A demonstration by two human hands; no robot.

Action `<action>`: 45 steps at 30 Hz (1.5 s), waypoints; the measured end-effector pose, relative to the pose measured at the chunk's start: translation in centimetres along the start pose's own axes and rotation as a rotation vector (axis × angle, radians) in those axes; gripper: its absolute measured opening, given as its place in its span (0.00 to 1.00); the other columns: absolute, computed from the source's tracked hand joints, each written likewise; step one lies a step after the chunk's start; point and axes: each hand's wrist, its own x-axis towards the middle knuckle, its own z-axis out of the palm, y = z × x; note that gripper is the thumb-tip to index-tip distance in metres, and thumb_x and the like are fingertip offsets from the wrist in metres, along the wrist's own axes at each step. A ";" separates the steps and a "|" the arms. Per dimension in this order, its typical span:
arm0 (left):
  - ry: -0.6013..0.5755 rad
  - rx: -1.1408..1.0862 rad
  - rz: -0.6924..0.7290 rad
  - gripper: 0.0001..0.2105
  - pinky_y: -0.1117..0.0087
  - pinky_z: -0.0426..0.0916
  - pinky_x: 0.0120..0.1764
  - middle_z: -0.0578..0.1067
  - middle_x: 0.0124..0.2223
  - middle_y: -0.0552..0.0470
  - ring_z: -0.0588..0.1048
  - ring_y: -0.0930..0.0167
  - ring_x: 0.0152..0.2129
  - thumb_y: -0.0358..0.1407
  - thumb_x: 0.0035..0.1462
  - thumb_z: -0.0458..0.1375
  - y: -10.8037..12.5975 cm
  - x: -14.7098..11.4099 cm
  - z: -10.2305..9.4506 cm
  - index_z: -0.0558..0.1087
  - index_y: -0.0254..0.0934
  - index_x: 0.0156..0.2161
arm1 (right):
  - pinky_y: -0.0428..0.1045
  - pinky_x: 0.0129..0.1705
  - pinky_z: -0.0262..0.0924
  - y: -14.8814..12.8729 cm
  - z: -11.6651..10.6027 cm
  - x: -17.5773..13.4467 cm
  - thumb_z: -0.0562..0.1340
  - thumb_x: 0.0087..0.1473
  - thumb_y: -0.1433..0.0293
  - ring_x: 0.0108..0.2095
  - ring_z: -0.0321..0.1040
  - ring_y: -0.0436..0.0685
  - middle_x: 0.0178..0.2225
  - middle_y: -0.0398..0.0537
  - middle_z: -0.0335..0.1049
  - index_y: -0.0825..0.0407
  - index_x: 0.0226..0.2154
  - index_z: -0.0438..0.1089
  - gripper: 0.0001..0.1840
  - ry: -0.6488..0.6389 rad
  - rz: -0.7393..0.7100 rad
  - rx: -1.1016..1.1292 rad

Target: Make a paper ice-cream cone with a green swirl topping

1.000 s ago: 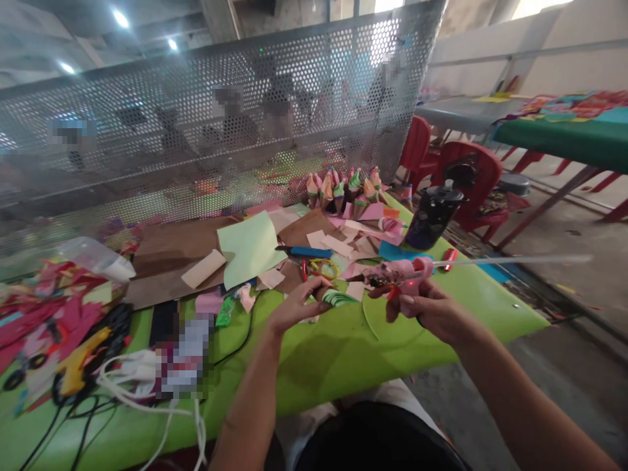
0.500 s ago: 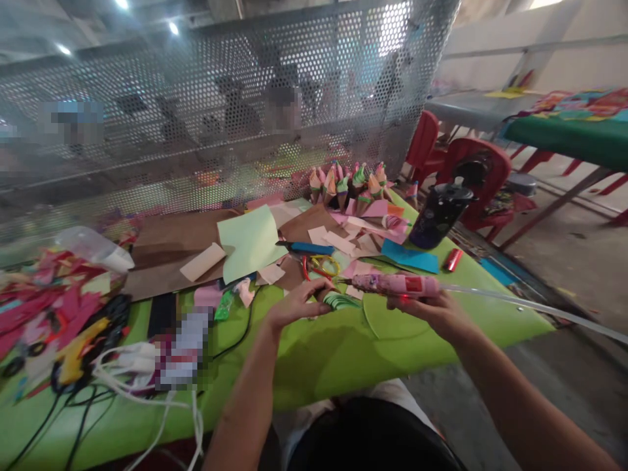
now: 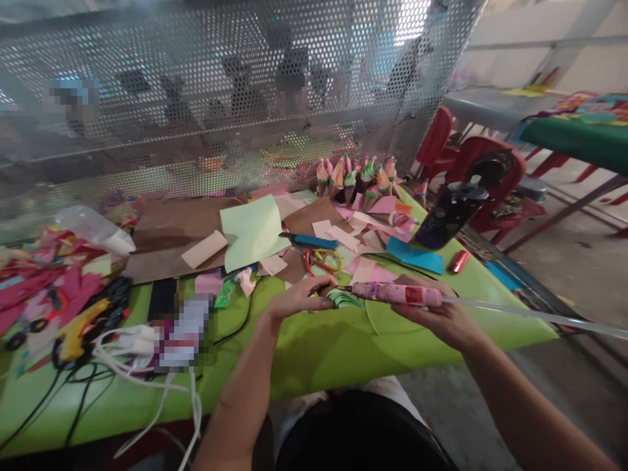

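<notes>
My left hand (image 3: 301,299) is closed on a green paper piece with pale curved stripes (image 3: 345,299); the fingers cover its brown left end. A thin green strip (image 3: 371,318) trails from it to the right. My right hand (image 3: 441,318) grips a pink hot glue gun (image 3: 400,294) from below, and its nozzle points left at the paper by my left fingertips. Whether the nozzle touches cannot be made out. Out of the gun's rear runs a long clear glue stick (image 3: 520,313). Just behind my hands lie scissors with yellow handles (image 3: 330,260).
Several paper ice-cream cones (image 3: 350,180) stand at the back. A blue cutter (image 3: 314,242), a dark tumbler (image 3: 451,212) and a red cylinder (image 3: 460,261) lie or stand around. At left are a yellow glue gun (image 3: 83,330), white cables (image 3: 142,386) and paper scraps. A perforated metal screen (image 3: 196,118) rises behind.
The glue gun's nozzle has come left and down against or very near the piece in my left hand. The red glow under the gun no longer shows. The view has shifted slightly.
</notes>
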 end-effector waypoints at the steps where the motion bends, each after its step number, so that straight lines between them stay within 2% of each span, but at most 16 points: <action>1: -0.002 0.004 0.002 0.20 0.70 0.63 0.30 0.64 0.33 0.53 0.64 0.70 0.30 0.54 0.52 0.62 0.0 0.0 0.0 0.68 0.38 0.36 | 0.49 0.28 0.60 0.0 0.0 0.0 0.65 0.58 0.51 0.26 0.64 0.54 0.26 0.44 0.71 0.49 0.29 0.71 0.19 -0.005 0.000 -0.007; 5: -0.016 0.019 0.002 0.19 0.69 0.61 0.31 0.65 0.32 0.53 0.63 0.70 0.30 0.53 0.53 0.61 -0.1 0.1 0.0 0.69 0.38 0.36 | 0.49 0.28 0.59 0.2 0.0 0.0 0.65 0.58 0.51 0.26 0.64 0.54 0.26 0.44 0.70 0.49 0.28 0.70 0.19 -0.013 -0.013 -0.012; 13: -0.047 0.057 0.021 0.24 0.70 0.61 0.35 0.66 0.33 0.54 0.64 0.71 0.31 0.58 0.52 0.62 0.0 0.2 -0.1 0.68 0.38 0.35 | 0.49 0.30 0.59 0.2 0.0 0.2 0.62 0.61 0.53 0.27 0.65 0.54 0.28 0.44 0.70 0.49 0.30 0.70 0.18 -0.043 -0.081 -0.096; 19: -0.064 0.077 -0.026 0.22 0.69 0.58 0.36 0.63 0.33 0.55 0.62 0.70 0.33 0.55 0.53 0.61 0.4 0.1 0.0 0.66 0.37 0.36 | 0.47 0.29 0.58 0.2 -0.3 0.2 0.61 0.64 0.57 0.27 0.64 0.52 0.27 0.43 0.68 0.50 0.31 0.69 0.15 -0.069 -0.165 -0.151; 24: -0.058 0.098 -0.022 0.20 0.69 0.55 0.35 0.61 0.33 0.55 0.60 0.71 0.32 0.54 0.53 0.61 1.0 0.0 0.0 0.66 0.38 0.37 | 0.47 0.28 0.58 0.0 -0.5 0.1 0.60 0.64 0.56 0.26 0.64 0.52 0.27 0.44 0.69 0.50 0.32 0.69 0.16 -0.048 -0.196 -0.192; 34: -0.011 0.075 0.002 0.19 0.69 0.58 0.37 0.62 0.33 0.56 0.62 0.71 0.33 0.50 0.52 0.63 0.8 0.1 0.1 0.66 0.37 0.39 | 0.48 0.28 0.58 -0.7 -0.9 0.0 0.58 0.65 0.54 0.26 0.66 0.53 0.27 0.45 0.70 0.50 0.30 0.69 0.19 -0.051 -0.186 -0.265; 45: -0.033 0.105 0.005 0.22 0.70 0.56 0.35 0.61 0.32 0.56 0.60 0.72 0.31 0.55 0.52 0.62 0.7 0.2 0.1 0.64 0.38 0.34 | 0.48 0.28 0.56 -0.4 -0.7 -0.1 0.58 0.66 0.58 0.25 0.64 0.52 0.26 0.43 0.68 0.50 0.32 0.69 0.15 -0.027 -0.266 -0.273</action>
